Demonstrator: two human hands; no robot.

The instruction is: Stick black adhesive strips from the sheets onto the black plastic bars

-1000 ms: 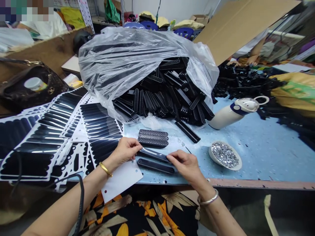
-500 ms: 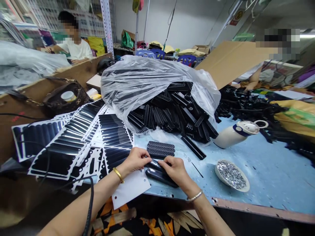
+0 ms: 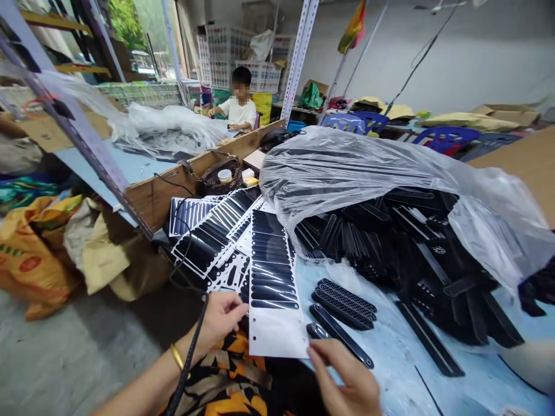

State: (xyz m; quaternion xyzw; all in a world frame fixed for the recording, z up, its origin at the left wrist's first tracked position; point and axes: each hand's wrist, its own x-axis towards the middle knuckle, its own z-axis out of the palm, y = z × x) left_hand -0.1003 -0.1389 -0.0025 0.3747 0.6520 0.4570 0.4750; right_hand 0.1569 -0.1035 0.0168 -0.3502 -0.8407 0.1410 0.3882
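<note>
A white backing sheet [image 3: 277, 335] with rows of glossy black stickers lies in front of me, its bare lower end hanging toward my lap. At its left edge my left hand [image 3: 222, 316] is closed, thumb and forefinger pinched at the border. My right hand [image 3: 344, 375] has its fingertips on the sheet's lower right corner; its other fingers are curled and partly hidden. Just right of the sheet lie a smooth, long black plastic piece [image 3: 340, 335] and another black piece [image 3: 317, 331], partly covered by my hand. Behind them sits a stack of black pieces with a lattice pattern [image 3: 344, 300].
A clear plastic bag [image 3: 347, 162] spills many black plastic pieces [image 3: 416, 260] across the blue table. More sticker sheets [image 3: 208, 237] overlap at the left, beside a brown handbag [image 3: 217, 176] and a wooden board [image 3: 160, 199]. A thin cable hangs over my left forearm. Another person sits beyond.
The view has swung left. Both hands have left the smooth black piece, which now lies on the table, and have moved to the sticker sheet's edges.
</note>
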